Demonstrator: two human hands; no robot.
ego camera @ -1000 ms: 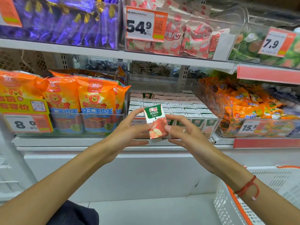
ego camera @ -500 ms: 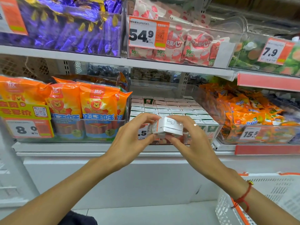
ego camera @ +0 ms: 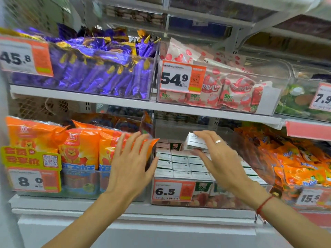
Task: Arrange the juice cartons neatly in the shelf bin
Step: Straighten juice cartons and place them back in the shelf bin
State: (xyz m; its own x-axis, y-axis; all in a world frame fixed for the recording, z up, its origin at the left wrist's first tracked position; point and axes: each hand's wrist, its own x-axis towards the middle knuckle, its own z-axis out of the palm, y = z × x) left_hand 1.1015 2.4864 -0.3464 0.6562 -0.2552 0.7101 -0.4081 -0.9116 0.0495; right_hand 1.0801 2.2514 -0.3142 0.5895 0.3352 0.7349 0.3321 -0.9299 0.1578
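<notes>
Juice carton [ego camera: 195,142] held by right hand [ego camera: 217,158] above packed shelf bin [ego camera: 200,199]; left hand [ego camera: 131,163] spread wide.

Bare forearms; silver ring [ego camera: 217,141] and red string bracelet [ego camera: 263,204] on the right.

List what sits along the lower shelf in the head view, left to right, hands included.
Orange sausage packs → left hand → bin of juice cartons → right hand, gripping one juice carton → orange snack bags.
</notes>
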